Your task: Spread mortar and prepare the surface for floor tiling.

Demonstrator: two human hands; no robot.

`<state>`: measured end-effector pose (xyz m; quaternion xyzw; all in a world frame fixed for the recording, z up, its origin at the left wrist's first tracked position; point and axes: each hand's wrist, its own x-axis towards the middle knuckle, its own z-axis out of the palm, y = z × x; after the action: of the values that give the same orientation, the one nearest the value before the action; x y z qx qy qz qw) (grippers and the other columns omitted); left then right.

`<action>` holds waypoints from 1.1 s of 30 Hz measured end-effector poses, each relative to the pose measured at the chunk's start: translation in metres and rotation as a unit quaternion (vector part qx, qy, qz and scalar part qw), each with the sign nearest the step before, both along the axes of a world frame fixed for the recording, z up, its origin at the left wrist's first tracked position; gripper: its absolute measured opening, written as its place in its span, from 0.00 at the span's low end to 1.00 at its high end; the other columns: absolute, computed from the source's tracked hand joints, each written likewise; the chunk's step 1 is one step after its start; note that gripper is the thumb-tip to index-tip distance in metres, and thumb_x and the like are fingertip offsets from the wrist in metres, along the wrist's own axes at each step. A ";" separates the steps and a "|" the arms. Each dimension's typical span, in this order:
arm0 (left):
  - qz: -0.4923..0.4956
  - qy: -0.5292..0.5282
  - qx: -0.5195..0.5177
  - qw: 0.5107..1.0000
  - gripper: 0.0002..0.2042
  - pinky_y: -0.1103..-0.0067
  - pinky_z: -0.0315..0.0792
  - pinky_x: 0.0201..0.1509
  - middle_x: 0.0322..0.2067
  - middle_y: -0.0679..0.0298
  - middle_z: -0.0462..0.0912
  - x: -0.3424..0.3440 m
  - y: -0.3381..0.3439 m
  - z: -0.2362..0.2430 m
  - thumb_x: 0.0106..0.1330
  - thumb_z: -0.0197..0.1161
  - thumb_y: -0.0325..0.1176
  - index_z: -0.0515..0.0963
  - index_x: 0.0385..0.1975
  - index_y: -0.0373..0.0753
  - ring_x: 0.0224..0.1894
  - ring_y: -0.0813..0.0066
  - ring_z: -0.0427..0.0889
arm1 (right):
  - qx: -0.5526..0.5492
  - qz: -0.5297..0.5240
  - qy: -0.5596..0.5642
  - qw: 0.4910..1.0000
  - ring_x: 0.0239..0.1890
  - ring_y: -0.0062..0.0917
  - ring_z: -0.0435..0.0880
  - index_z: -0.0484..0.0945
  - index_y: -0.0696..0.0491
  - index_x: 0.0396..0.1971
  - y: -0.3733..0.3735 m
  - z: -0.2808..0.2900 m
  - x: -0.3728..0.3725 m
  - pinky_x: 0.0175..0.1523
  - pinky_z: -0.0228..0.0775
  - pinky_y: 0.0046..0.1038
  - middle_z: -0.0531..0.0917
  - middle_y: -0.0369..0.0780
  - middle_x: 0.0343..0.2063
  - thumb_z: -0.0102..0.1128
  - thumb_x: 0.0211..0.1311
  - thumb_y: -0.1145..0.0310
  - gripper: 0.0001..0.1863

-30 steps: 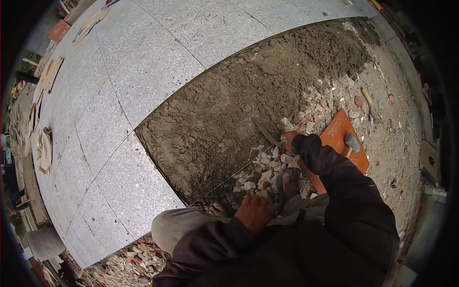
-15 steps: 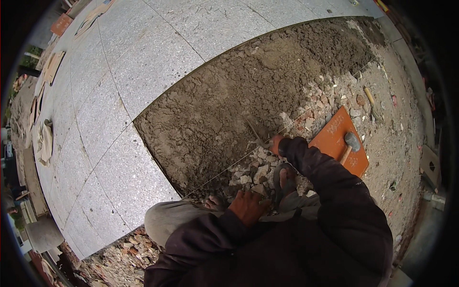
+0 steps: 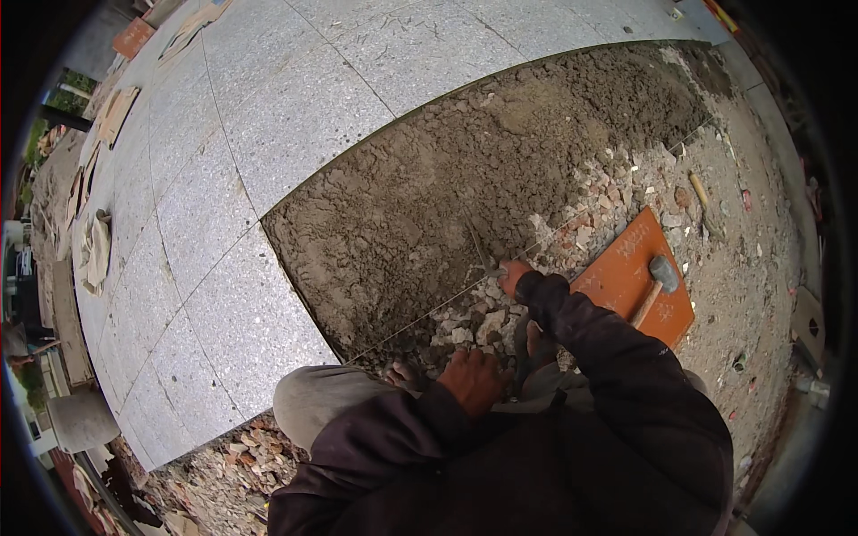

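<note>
My right hand [image 3: 513,277] is closed round the handle of a trowel [image 3: 481,246], its thin blade seen nearly edge-on over the wet mortar bed [image 3: 429,196]. A taut string [image 3: 420,317] runs along the near side of the bed, just by that hand. My left hand [image 3: 474,380] hangs in front of my knees, above broken rubble [image 3: 469,330], with loosely bent fingers and nothing visible in it. Large grey speckled slabs [image 3: 277,98] border the mortar on its far and left sides.
Right of my right arm lies an orange board [image 3: 621,259] with a grey-headed mallet [image 3: 661,272] on it. A wooden-handled tool [image 3: 702,192] rests on the dirt beyond. Cardboard pieces [image 3: 116,116] and a grey bucket [image 3: 82,422] are at the left. My feet stand in the rubble.
The view has shifted slightly, so the slabs and board sit a little lower and further right. The trowel blade has turned a little in my right hand. My left hand stays near my knees.
</note>
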<state>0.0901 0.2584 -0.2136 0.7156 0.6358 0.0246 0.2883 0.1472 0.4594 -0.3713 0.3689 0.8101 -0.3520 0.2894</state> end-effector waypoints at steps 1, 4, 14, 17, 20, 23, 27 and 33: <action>-0.001 -0.008 0.011 1.000 0.15 0.72 0.61 0.44 0.31 0.60 0.69 -0.002 -0.001 -0.002 0.52 0.46 0.32 0.68 0.42 0.48 0.37 0.66 0.69 | -0.063 -0.027 -0.184 0.981 0.41 0.41 0.69 0.58 0.54 0.49 0.006 0.003 -0.015 0.43 0.66 0.40 0.68 0.49 0.42 0.45 0.52 0.62 0.24; 0.008 0.019 0.004 1.000 0.15 0.71 0.61 0.44 0.31 0.60 0.70 0.005 -0.004 0.002 0.53 0.46 0.31 0.69 0.41 0.48 0.37 0.66 0.69 | -0.025 -0.047 0.011 0.999 0.40 0.41 0.70 0.58 0.54 0.50 0.001 0.006 -0.003 0.42 0.66 0.39 0.68 0.50 0.42 0.46 0.51 0.62 0.25; 0.007 -0.005 0.015 1.000 0.14 0.71 0.62 0.43 0.32 0.60 0.70 0.006 -0.010 0.005 0.52 0.47 0.32 0.69 0.41 0.47 0.38 0.67 0.69 | -0.024 -0.070 0.086 0.993 0.45 0.42 0.66 0.64 0.51 0.46 -0.004 -0.009 0.010 0.45 0.65 0.41 0.65 0.47 0.46 0.47 0.51 0.63 0.20; 0.006 0.005 0.040 0.999 0.14 0.73 0.62 0.41 0.32 0.60 0.70 0.007 -0.011 0.011 0.51 0.48 0.31 0.69 0.39 0.46 0.38 0.67 0.69 | 0.016 0.089 0.169 0.981 0.50 0.43 0.60 0.67 0.49 0.44 -0.016 -0.032 0.024 0.48 0.62 0.41 0.60 0.47 0.50 0.46 0.52 0.66 0.17; -0.007 -0.004 0.025 1.000 0.14 0.74 0.62 0.39 0.31 0.59 0.70 0.010 -0.012 0.010 0.50 0.48 0.31 0.70 0.38 0.45 0.38 0.67 0.68 | -0.118 -0.055 0.099 0.986 0.55 0.42 0.52 0.68 0.48 0.41 -0.028 -0.060 0.022 0.52 0.56 0.41 0.55 0.47 0.53 0.45 0.53 0.68 0.14; 0.018 -0.015 0.050 0.998 0.13 0.73 0.61 0.38 0.30 0.58 0.70 0.008 -0.021 0.002 0.49 0.47 0.31 0.69 0.37 0.44 0.37 0.66 0.68 | 0.182 0.256 0.062 0.947 0.57 0.39 0.48 0.69 0.49 0.38 -0.049 -0.003 -0.004 0.56 0.48 0.40 0.52 0.47 0.54 0.44 0.52 0.70 0.11; 0.011 -0.002 0.052 0.999 0.14 0.73 0.61 0.39 0.30 0.58 0.70 0.008 -0.019 0.004 0.50 0.47 0.31 0.69 0.38 0.44 0.37 0.66 0.68 | 0.183 0.237 0.035 0.954 0.58 0.38 0.44 0.70 0.50 0.35 -0.049 -0.008 -0.007 0.58 0.43 0.39 0.50 0.46 0.55 0.44 0.51 0.70 0.10; 0.015 -0.001 0.071 0.997 0.14 0.73 0.62 0.39 0.29 0.59 0.70 0.006 -0.023 0.003 0.50 0.47 0.31 0.69 0.38 0.43 0.36 0.66 0.68 | 0.157 0.305 -0.042 0.938 0.52 0.39 0.59 0.71 0.48 0.36 -0.045 0.014 -0.014 0.56 0.48 0.36 0.62 0.46 0.49 0.49 0.47 0.70 0.13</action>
<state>0.0965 0.2354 -0.2110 0.7246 0.6428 0.0745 0.2370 0.1334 0.4145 -0.3570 0.1591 0.9161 -0.0992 0.3545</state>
